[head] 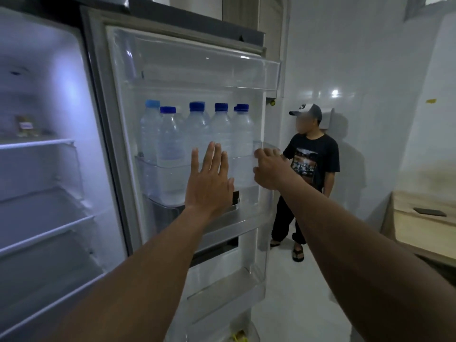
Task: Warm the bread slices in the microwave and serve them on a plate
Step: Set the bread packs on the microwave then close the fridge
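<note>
The fridge door (187, 70) stands wide open in front of me, its inner side facing me. My left hand (209, 178) lies flat, fingers spread, against the clear middle door bin (162, 178). My right hand (270, 169) curls around the door's outer edge beside that bin. Several water bottles (197, 134) with blue caps stand in the bin. No bread, microwave or plate is in view.
The lit fridge interior (42, 169) with glass shelves fills the left; a small jar (24, 127) sits on the upper shelf. A person in a cap and black T-shirt (311, 164) stands just behind the door. A wooden table (424, 228) with a dark phone (429, 212) is at right.
</note>
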`<state>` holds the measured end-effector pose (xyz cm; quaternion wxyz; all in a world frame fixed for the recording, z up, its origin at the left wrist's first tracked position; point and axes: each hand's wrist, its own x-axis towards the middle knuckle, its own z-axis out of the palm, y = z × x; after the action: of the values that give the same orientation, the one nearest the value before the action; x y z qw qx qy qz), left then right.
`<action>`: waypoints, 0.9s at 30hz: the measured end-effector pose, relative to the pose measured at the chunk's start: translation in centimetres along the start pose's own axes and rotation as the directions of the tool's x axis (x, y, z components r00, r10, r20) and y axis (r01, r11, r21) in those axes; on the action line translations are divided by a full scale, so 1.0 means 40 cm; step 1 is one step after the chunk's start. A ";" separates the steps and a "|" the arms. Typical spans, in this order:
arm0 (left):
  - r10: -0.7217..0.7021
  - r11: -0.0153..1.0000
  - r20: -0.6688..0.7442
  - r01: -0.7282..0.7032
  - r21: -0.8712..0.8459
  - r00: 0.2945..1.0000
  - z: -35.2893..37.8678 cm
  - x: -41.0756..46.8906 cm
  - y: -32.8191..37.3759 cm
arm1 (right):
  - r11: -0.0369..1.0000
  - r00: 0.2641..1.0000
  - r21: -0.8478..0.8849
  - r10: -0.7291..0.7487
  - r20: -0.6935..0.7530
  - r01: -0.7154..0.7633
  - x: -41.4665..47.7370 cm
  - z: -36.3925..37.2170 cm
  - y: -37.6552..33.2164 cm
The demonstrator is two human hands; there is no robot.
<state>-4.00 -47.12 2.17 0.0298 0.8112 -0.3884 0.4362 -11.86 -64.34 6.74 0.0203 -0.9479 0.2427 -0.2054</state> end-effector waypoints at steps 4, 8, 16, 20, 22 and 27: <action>-0.006 1.000 0.084 0.004 0.028 0.996 -0.028 -0.011 -0.001 | 1.000 0.998 0.011 0.003 0.057 -0.004 -0.015 -0.030 -0.005; -0.047 0.998 0.134 0.042 0.040 0.990 -0.056 -0.034 0.007 | 1.000 0.996 0.004 -0.012 0.088 0.011 -0.042 -0.046 -0.005; -0.109 0.993 0.226 0.116 -0.018 0.968 -0.150 -0.109 0.011 | 0.999 0.989 -0.032 -0.016 0.144 0.021 -0.165 -0.110 -0.042; -0.132 0.985 0.300 0.159 -0.069 0.945 -0.209 -0.169 0.015 | 0.997 0.988 -0.073 -0.027 0.152 0.039 -0.252 -0.152 -0.075; -0.135 0.981 0.323 0.173 -0.092 0.937 -0.247 -0.194 0.025 | 0.996 0.989 -0.052 -0.062 0.135 0.070 -0.293 -0.175 -0.083; -0.109 0.963 0.280 0.171 -0.210 0.954 -0.350 -0.216 0.096 | 0.982 0.986 0.087 -0.166 -0.034 0.168 -0.396 -0.234 -0.075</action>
<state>-18.84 -39.14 3.37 0.1029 0.8788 -0.3783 0.2720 -26.89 -53.69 9.70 0.0422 -0.9602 0.1531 -0.2298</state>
